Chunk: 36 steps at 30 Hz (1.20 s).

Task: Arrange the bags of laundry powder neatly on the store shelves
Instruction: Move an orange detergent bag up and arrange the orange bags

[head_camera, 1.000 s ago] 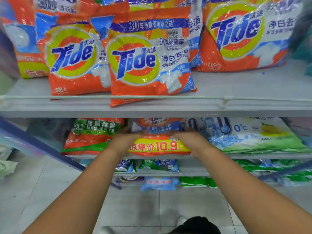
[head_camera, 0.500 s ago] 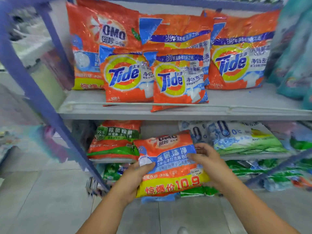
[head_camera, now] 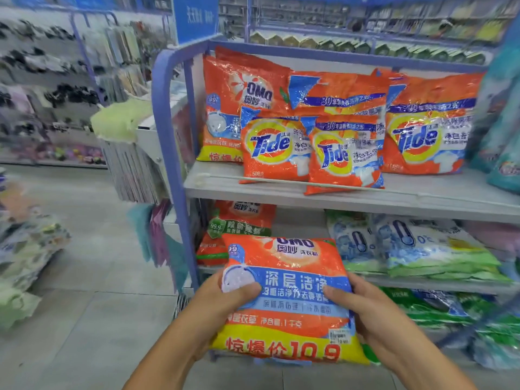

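Hands, left (head_camera: 225, 299) and right (head_camera: 368, 311), grip OMO bag (head_camera: 287, 299) edges, clear of shelf (head_camera: 351, 198).

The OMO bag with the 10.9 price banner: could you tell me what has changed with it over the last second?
The OMO bag has been pulled off the lower shelf and drawn out towards the person, held clear of it. The left hand and right hand kept their grip on its sides. The Tide bags above stayed put.

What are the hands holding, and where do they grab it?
Both hands hold one OMO bag: left hand on its left edge, right hand on its right edge.
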Motion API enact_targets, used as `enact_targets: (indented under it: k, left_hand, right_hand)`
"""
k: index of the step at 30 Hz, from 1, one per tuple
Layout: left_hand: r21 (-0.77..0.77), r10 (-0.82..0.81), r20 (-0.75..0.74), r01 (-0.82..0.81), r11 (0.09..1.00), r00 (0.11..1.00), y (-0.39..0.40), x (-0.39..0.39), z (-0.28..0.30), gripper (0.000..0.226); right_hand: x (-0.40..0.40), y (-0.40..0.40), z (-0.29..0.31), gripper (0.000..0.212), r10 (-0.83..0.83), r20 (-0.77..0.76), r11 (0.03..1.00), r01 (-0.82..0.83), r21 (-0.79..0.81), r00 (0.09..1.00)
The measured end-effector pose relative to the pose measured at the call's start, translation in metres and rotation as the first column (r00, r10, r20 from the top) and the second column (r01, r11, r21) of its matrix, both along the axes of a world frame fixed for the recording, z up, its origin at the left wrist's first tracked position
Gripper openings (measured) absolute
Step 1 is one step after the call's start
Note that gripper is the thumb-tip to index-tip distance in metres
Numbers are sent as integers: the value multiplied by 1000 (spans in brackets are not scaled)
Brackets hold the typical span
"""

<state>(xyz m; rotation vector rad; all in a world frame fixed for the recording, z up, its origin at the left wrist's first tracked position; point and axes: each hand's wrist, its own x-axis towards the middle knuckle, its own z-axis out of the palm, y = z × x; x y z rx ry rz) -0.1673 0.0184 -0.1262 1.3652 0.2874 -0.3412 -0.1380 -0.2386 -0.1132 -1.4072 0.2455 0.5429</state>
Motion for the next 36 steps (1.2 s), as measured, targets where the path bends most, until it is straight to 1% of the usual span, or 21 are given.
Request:
enact_targets:
  k: [2, 4, 7, 10, 14, 17, 19, 20, 22, 23, 24, 25, 26, 27, 28, 30, 31, 32, 34, 35, 36]
  left_hand:
    - [36, 10, 69, -12, 999, 998, 10, -6, 19, 57]
    - [50, 17, 143, -24, 998, 990, 18, -10, 35, 51]
    - [66, 16, 228, -32, 997, 973, 27, -5, 57, 40]
    - [135, 13, 321, -60, 989, 947, 34, 16, 74, 42]
    - [242, 79, 439, -203, 949, 895, 35, 56, 99, 41]
    - [315, 89, 565, -314, 895, 821, 34, 91, 126, 44]
    - [347, 92, 652, -404, 846, 753, 33, 116, 147, 48]
    - [365, 99, 687, -459, 810, 720, 32, 129, 155, 51]
    - [390, 134, 746, -590, 707, 653, 30, 159, 163, 57]
    - [411, 154, 764, -657, 633, 626, 29, 171, 161, 60]
    - [444, 170, 776, -718, 536, 607, 26, 184, 157, 69]
    - [500, 180, 765, -746, 441, 619, 22, 194, 150, 84]
    - [555, 186, 741, -745, 370, 645, 17, 200, 142, 100]
    - [605, 165, 727, -736, 305, 666, 11, 205, 135, 108]
    - [638, 114, 728, -729, 246, 676, 6, 210, 125, 108]
    - [692, -31, 716, -702, 168, 697, 0, 222, 107, 94]
    - [722, -73, 690, -679, 134, 720, -1, 230, 101, 87]
    - [747, -82, 664, -657, 103, 743, 0, 237, 95, 84]
    - [767, -58, 642, -638, 68, 765, 0, 244, 90, 83]
    - [768, -58, 640, -637, 62, 766, 1, 245, 88, 84]
    - [771, -61, 637, -634, 62, 769, 1, 244, 88, 86]
  right_hand:
    - [-8, 11, 15, 47, -7, 64, 1000, 5, 25, 998]
    - [-13, 19, 29, 48, -32, 131, 999, 28, 34, 991]
    - [-12, 29, 52, 44, -50, 236, 998, 38, 55, 970]
    - [4, 39, 68, 40, -79, 330, 996, 63, 59, 941]
    - [42, 50, 85, 41, -101, 458, 995, 88, 49, 883]
    - [83, 54, 102, 41, -94, 549, 995, 87, 39, 831]
    - [118, 59, 117, 36, -85, 610, 996, 77, 39, 788]
    - [136, 62, 124, 31, -77, 638, 997, 62, 45, 766]
    - [173, 75, 133, 28, -49, 699, 999, 46, 22, 713]
    - [188, 84, 131, 29, -19, 718, 998, 58, -30, 696]
    - [204, 93, 130, 32, 24, 730, 994, 60, -89, 683]
    - [219, 101, 125, 34, 81, 731, 985, 55, -161, 678]
    - [230, 108, 121, 33, 138, 729, 973, 46, -226, 670]
    - [238, 113, 116, 29, 187, 724, 958, 40, -284, 664]
    - [244, 116, 114, 25, 217, 721, 948, 35, -318, 658]
    - [250, 118, 114, 23, 225, 727, 942, 44, -332, 649]
    - [250, 117, 115, 25, 226, 732, 943, 45, -331, 643]
    - [251, 116, 116, 28, 235, 730, 942, 36, -334, 642]
    - [248, 112, 123, 30, 278, 667, 937, -42, -346, 691]
    - [245, 107, 129, 27, 321, 626, 925, -95, -367, 711]
    - [242, 98, 138, 22, 364, 614, 912, -135, -388, 700]
